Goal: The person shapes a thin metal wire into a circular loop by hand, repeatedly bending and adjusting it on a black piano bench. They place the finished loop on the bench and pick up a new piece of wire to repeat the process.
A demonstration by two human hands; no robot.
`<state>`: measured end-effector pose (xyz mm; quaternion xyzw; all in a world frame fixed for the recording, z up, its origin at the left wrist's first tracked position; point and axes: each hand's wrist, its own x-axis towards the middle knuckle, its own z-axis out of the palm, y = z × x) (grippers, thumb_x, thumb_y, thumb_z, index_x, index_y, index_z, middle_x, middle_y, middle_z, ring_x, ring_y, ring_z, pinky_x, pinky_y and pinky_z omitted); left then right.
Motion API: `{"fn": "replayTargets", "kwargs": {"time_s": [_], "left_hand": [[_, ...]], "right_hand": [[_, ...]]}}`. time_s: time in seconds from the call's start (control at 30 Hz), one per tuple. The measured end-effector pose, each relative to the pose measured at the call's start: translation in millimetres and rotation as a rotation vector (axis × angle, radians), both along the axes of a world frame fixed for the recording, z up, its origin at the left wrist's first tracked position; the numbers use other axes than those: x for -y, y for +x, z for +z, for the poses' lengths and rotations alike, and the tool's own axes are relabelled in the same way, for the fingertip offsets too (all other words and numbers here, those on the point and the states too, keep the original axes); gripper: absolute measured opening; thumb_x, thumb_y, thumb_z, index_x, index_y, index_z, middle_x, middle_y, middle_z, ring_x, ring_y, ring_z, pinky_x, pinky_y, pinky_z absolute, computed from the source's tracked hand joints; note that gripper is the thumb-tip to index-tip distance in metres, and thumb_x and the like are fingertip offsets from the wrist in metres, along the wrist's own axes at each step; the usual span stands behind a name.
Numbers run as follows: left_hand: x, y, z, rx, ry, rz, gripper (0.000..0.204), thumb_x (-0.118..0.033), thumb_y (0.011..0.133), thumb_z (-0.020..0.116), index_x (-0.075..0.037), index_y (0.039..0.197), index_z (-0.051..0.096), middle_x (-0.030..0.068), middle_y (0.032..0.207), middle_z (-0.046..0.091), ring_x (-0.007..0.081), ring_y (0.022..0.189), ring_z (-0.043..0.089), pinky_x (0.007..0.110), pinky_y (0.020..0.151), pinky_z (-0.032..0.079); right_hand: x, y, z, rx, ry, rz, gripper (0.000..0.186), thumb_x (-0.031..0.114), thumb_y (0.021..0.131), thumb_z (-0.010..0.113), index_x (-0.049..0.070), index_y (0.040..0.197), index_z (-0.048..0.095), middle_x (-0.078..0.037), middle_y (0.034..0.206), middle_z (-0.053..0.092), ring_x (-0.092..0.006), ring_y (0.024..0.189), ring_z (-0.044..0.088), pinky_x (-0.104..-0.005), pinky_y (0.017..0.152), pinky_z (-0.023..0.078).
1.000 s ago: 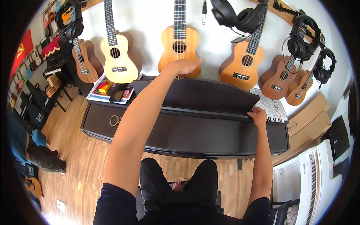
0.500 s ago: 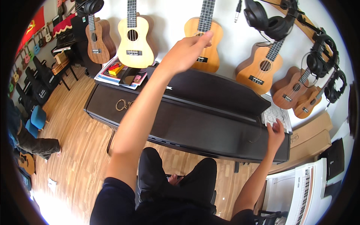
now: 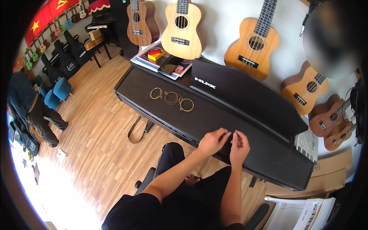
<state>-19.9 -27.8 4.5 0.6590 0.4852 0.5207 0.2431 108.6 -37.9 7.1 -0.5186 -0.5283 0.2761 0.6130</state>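
My left hand and my right hand are close together above the front edge of a dark digital piano's closed lid. The fingertips of each are bent into a pinch, facing one another across a small gap. Anything between them is too thin or too hidden to make out. Three coils of gold-coloured wire, like coiled guitar strings, lie in a row on the lid, left of my hands. Toward the lid's right end, a loose thin wire curves beside a printed sheet.
Several ukuleles hang on the wall behind the piano. Books with a yellow-red box stand at its left end. Cardboard boxes and a white keyboard are at the right. Another person stands far left.
My left hand has come down from the hanging ukulele to the lid, and my right hand has moved left to meet it. The view has turned, so the wire coils show fully.
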Motion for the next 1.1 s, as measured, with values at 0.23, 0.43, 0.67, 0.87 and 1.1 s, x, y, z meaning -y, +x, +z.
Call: {"fn": "replayTargets", "kwargs": {"time_s": [0.23,0.43,0.67,0.87,1.1], "left_hand": [[6,-23,8,0.083,0.194,0.101,0.008,-0.009,0.086,0.070,-0.002,0.084,0.067,0.0118,0.073,0.062,0.0269,0.064,0.061,0.035,0.057,0.048],[-12,-91,0,-0.383,0.141,0.583,0.029,-0.015,0.086,0.070,-0.003,0.112,0.065,0.0099,0.081,0.054,0.0255,0.074,0.055,0.037,0.070,0.045],[-12,-88,-1,-0.509,0.012,0.592,0.030,-0.018,0.087,0.069,-0.004,0.113,0.065,0.0093,0.084,0.057,0.0258,0.079,0.059,0.037,0.073,0.045],[-7,-72,-3,-0.411,0.051,0.503,0.018,-0.016,0.085,0.069,-0.004,0.099,0.067,0.0108,0.081,0.058,0.0289,0.080,0.061,0.039,0.070,0.048],[-13,-46,-2,-0.275,0.196,0.239,0.012,-0.010,0.084,0.069,-0.003,0.094,0.067,0.0127,0.081,0.058,0.0299,0.079,0.061,0.039,0.070,0.048]], "right_hand": [[3,-10,-18,0.243,0.057,-0.102,0.009,0.006,0.090,0.066,0.001,0.098,0.068,-0.005,0.075,0.064,-0.0076,0.058,0.054,-0.0224,0.052,0.044],[1,-10,-19,0.256,0.055,-0.080,0.008,0.007,0.090,0.066,0.002,0.096,0.068,-0.003,0.071,0.062,-0.0069,0.056,0.050,-0.0220,0.050,0.040],[1,-12,-16,0.225,0.029,-0.093,0.008,0.008,0.090,0.066,0.002,0.097,0.068,-0.002,0.070,0.060,-0.0063,0.055,0.048,-0.0217,0.050,0.038],[4,-10,-16,0.192,0.028,-0.092,0.009,0.008,0.091,0.067,0.002,0.097,0.068,-0.001,0.068,0.059,-0.0053,0.055,0.047,-0.0211,0.050,0.038],[1,-3,-26,0.173,0.065,-0.043,0.014,0.011,0.092,0.065,0.002,0.104,0.067,-0.001,0.074,0.060,-0.0054,0.058,0.050,-0.0194,0.051,0.039]]}}
